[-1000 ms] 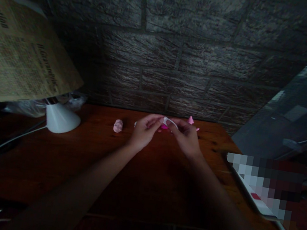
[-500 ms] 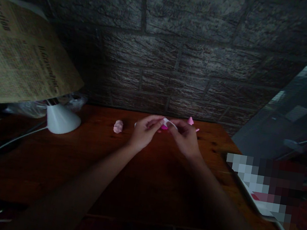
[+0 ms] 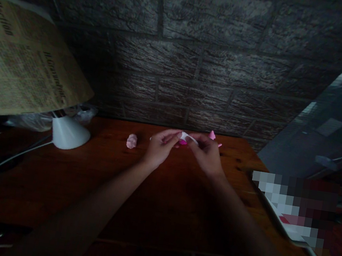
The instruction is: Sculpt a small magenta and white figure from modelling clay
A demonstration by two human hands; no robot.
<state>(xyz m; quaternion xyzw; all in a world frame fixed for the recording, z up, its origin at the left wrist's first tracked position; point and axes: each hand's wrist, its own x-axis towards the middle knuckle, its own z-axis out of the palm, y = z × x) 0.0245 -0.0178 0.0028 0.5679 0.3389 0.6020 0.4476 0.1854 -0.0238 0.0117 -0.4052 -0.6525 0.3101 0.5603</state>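
My left hand [image 3: 160, 146] and my right hand [image 3: 205, 151] are close together over the far part of the wooden table. Between them the fingertips pinch a thin white strip [image 3: 192, 139], one end in each hand. A bright pink piece [image 3: 183, 142] shows just below the strip, partly covered by my fingers; which hand holds it I cannot tell. Behind my right hand stands a small pink cone-shaped piece [image 3: 212, 135], half hidden. A pale pink clay-like lump [image 3: 131, 141] lies to the left of my left hand.
On the left stands a lamp with a white base [image 3: 69, 133] and a newsprint-patterned shade [image 3: 22, 61]; its cord crosses the table [image 3: 83, 192]. Clear plastic [image 3: 34, 120] lies behind it. A blurred-out white device [image 3: 298, 234] with a cable sits at the right edge. A brick-patterned wall [image 3: 181, 60] rises behind.
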